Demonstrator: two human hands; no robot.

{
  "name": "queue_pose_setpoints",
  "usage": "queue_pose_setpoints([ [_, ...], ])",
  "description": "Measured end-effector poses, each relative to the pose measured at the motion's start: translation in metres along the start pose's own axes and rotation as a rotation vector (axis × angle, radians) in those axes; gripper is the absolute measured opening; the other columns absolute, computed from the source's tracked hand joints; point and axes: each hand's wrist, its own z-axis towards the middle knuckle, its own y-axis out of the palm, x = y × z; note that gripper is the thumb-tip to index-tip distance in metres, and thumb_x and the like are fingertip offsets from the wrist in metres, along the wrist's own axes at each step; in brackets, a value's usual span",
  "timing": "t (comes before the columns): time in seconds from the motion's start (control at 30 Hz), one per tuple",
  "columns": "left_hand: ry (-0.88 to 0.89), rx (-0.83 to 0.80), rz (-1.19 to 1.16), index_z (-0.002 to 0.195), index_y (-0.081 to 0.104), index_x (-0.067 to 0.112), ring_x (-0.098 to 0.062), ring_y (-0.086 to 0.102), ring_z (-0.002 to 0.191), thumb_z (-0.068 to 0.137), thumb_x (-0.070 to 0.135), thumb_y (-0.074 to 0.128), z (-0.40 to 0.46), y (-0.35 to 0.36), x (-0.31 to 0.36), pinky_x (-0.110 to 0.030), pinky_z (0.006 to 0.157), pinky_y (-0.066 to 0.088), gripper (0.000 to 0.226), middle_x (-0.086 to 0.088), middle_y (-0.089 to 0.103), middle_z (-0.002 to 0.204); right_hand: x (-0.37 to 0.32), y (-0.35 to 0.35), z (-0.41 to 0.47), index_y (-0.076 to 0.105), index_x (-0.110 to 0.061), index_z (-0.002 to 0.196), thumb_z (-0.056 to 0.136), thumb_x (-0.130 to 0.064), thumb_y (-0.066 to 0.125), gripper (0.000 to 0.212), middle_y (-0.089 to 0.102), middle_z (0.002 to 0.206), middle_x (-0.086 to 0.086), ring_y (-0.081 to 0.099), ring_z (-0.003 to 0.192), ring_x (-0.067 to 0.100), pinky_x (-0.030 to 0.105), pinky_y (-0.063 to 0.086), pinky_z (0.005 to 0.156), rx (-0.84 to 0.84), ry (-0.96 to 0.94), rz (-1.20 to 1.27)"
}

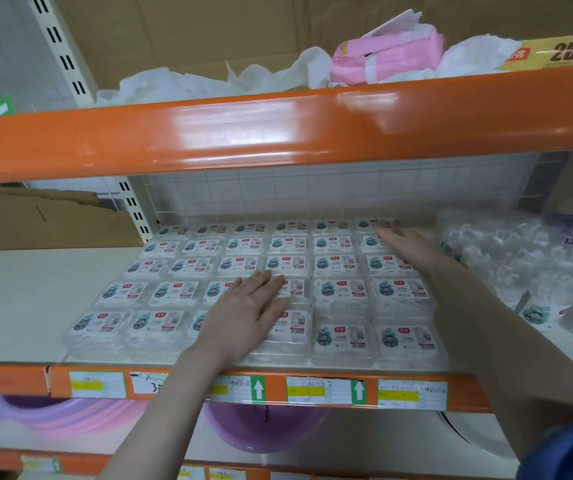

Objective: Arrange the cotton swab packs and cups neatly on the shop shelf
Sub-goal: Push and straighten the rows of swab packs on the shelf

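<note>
Several clear plastic packs (342, 292) with white labels lie in tidy rows and columns on the white shelf (18, 303). My left hand (248, 313) lies flat, fingers straight, on the packs in the front middle rows. My right hand (401, 239) reaches to the back right of the block, fingers straight, touching the far packs there. To the right sits a heap of clear bagged packs (506, 258) with small labelled cups (537, 315) at its front.
An orange beam (278, 129) of the upper shelf hangs just above the reach space. A wire grid backs the shelf. Cardboard (36, 216) stands at the left. Price labels (319, 391) line the shelf's orange front edge. Purple basins (264, 427) sit below.
</note>
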Motion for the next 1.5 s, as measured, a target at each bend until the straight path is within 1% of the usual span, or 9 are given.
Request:
queue_pose_setpoints([
  [0.33, -0.002, 0.017, -0.014, 0.144, 0.034, 0.028, -0.008, 0.019, 0.142, 0.059, 0.088, -0.016, -0.001, 0.001, 0.001, -0.021, 0.112, 0.001, 0.115, 0.005, 0.028, 0.153, 0.005, -0.002, -0.002, 0.025, -0.022, 0.148, 0.084, -0.069, 0.043, 0.081, 0.035, 0.149, 0.005, 0.044, 0.128, 0.027, 0.047, 0.031, 0.108, 0.014, -0.015, 0.047],
  [0.53, 0.010, 0.020, -0.009, 0.144, 0.034, 0.028, -0.007, 0.019, 0.142, 0.062, 0.087, -0.014, -0.001, 0.002, -0.001, -0.020, 0.111, 0.000, 0.112, 0.005, 0.027, 0.153, 0.006, 0.000, -0.002, 0.015, -0.022, 0.150, 0.089, -0.064, 0.038, 0.078, 0.023, 0.155, 0.004, 0.035, 0.135, 0.028, 0.046, 0.025, 0.109, 0.019, -0.021, 0.052],
  [0.8, 0.013, 0.015, 0.004, 0.144, 0.033, 0.029, -0.007, 0.017, 0.142, 0.065, 0.086, -0.003, -0.002, 0.000, 0.001, -0.018, 0.110, -0.002, 0.104, 0.005, 0.026, 0.153, 0.005, -0.001, -0.002, 0.015, -0.024, 0.150, 0.088, -0.065, 0.039, 0.078, 0.024, 0.154, 0.003, 0.037, 0.133, 0.029, 0.044, 0.027, 0.107, 0.011, -0.019, 0.100],
  [0.9, 0.013, 0.006, -0.003, 0.144, 0.032, 0.028, -0.009, 0.017, 0.142, 0.070, 0.074, 0.004, -0.001, -0.001, 0.001, -0.018, 0.110, -0.001, 0.092, 0.003, 0.025, 0.154, 0.002, -0.003, -0.006, 0.018, -0.017, 0.149, 0.093, -0.059, 0.036, 0.072, 0.027, 0.153, 0.007, 0.038, 0.132, 0.029, 0.043, 0.027, 0.107, 0.044, -0.061, 0.025],
  [1.03, 0.028, 0.023, -0.012, 0.143, 0.036, 0.025, -0.013, 0.022, 0.142, 0.068, 0.082, 0.000, -0.001, 0.001, 0.000, -0.024, 0.113, 0.005, 0.101, 0.000, 0.030, 0.152, -0.001, -0.009, -0.024, 0.026, -0.012, 0.147, 0.093, -0.060, 0.029, 0.073, 0.032, 0.150, 0.010, 0.036, 0.134, 0.028, 0.046, 0.027, 0.111, 0.105, -0.148, -0.198],
  [1.17, 0.031, 0.062, 0.019, 0.142, 0.038, 0.024, -0.014, 0.024, 0.141, 0.073, 0.068, 0.002, -0.002, 0.000, 0.005, -0.028, 0.115, 0.010, 0.090, 0.000, 0.033, 0.151, 0.009, -0.005, -0.052, 0.019, -0.012, 0.148, 0.094, -0.056, 0.023, 0.071, 0.021, 0.155, 0.007, 0.023, 0.141, 0.024, 0.041, 0.016, 0.115, 0.098, -0.181, -0.372],
  [1.27, 0.048, 0.068, 0.056, 0.142, 0.038, 0.023, -0.016, 0.025, 0.141, 0.072, 0.072, 0.000, -0.004, 0.000, 0.009, -0.030, 0.115, 0.011, 0.094, -0.002, 0.034, 0.150, 0.025, 0.002, -0.067, 0.016, -0.010, 0.149, 0.094, -0.055, 0.023, 0.071, 0.021, 0.155, 0.006, 0.022, 0.141, 0.023, 0.037, 0.017, 0.112, 0.102, -0.160, -0.497],
  [1.37, 0.067, 0.094, 0.035, 0.139, 0.044, 0.019, -0.021, 0.032, 0.138, 0.072, 0.081, -0.011, -0.005, 0.005, 0.013, -0.037, 0.114, 0.018, 0.106, -0.006, 0.041, 0.146, 0.038, 0.010, -0.077, 0.011, -0.009, 0.150, 0.096, -0.053, 0.022, 0.070, 0.017, 0.156, 0.005, 0.016, 0.143, 0.019, 0.027, 0.010, 0.110, 0.093, -0.149, -0.486],
  [1.5, 0.071, 0.110, 0.020, 0.134, 0.051, 0.012, -0.028, 0.042, 0.132, 0.079, 0.077, -0.008, -0.005, 0.013, 0.015, -0.044, 0.111, 0.028, 0.103, -0.013, 0.049, 0.138, 0.042, 0.019, -0.078, 0.005, -0.008, 0.150, 0.095, -0.054, 0.029, 0.076, 0.020, 0.155, 0.009, 0.026, 0.139, 0.024, 0.035, 0.026, 0.109, 0.113, -0.139, -0.370],
])
